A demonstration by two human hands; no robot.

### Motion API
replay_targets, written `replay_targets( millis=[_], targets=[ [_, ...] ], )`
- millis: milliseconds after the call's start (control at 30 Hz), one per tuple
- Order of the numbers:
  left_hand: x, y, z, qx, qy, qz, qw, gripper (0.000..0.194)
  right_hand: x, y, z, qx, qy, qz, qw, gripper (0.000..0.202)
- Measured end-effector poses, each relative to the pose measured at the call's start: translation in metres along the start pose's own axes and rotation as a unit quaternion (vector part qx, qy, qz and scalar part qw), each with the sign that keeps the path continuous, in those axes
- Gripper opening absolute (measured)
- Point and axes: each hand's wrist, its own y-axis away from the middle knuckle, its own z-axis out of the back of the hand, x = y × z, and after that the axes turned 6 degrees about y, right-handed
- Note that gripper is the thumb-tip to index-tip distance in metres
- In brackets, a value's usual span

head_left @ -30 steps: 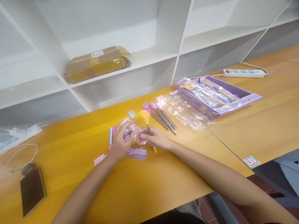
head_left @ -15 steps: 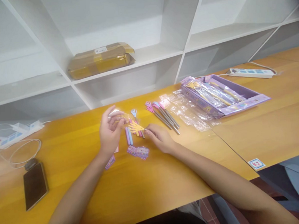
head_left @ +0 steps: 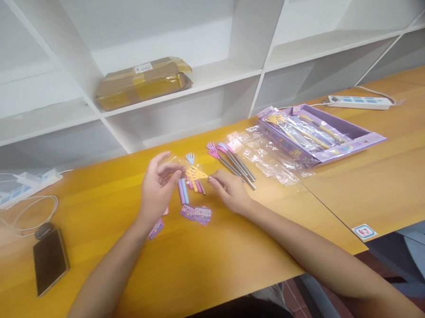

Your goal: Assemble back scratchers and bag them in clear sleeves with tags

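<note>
My right hand pinches a yellow back scratcher at its thin neck, its hand-shaped head pointing left. My left hand is closed on a clear plastic bag, whose thin film shows beyond the fingers, close to the yellow head. Below and between my hands lie purple and blue handle tubes. A back scratcher with a blue head lies behind them. Small printed cards rest on the table nearer me. Right of my hands lie several pink and blue back scratchers with metal rods.
A purple display box holding bagged yellow back scratchers stands at the right, with loose clear bags beside it. A phone and a power strip lie left. A taped parcel sits on the shelf.
The yellow back scratcher and my right hand have shifted slightly right. The clear bag at my left hand has moved right and down, nearer the yellow head.
</note>
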Motion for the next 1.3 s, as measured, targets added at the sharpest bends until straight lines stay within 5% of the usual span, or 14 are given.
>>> replay_targets(
  millis=[533, 833, 1300],
  targets=[
    [0.001, 0.002, 0.000, 0.021, 0.006, 0.086, 0.996, 0.060, -0.004, 0.001, 0.000, 0.005, -0.038, -0.005, 0.999, 0.042],
    [0.007, 0.002, 0.001, 0.019, 0.003, 0.089, 0.996, 0.062, -0.003, 0.000, 0.001, -0.002, -0.049, 0.013, 0.999, 0.040],
    [0.027, 0.016, -0.013, 0.062, -0.063, 0.060, 0.994, 0.061, 0.005, 0.004, -0.002, 0.067, -0.084, -0.004, 0.994, 0.040]
  ],
)
